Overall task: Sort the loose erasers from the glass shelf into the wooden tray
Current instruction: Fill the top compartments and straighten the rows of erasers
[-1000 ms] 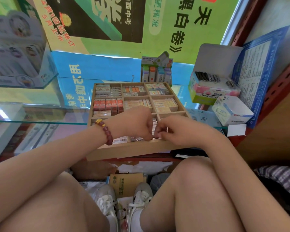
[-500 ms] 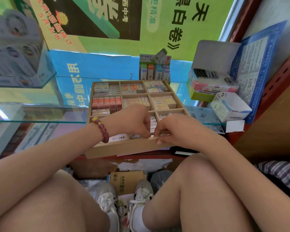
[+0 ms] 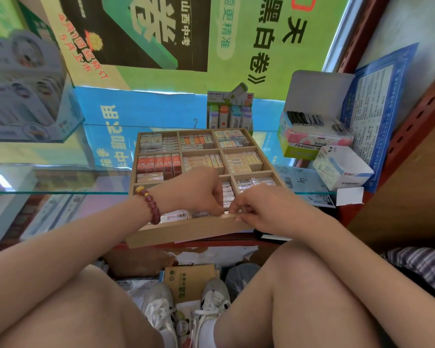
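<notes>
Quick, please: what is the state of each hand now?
Left hand: curled, grasp hidden.
Right hand: curled at the wooden tray rim, grasp unclear.

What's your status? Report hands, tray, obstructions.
Left hand and right hand curled over wooden tray front row; grip hidden. Erasers packed in compartments. No obstruction seen.

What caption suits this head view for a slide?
Left hand and right hand, fingers curled, at the near edge of a wooden tray of erasers on a glass shelf.
</notes>
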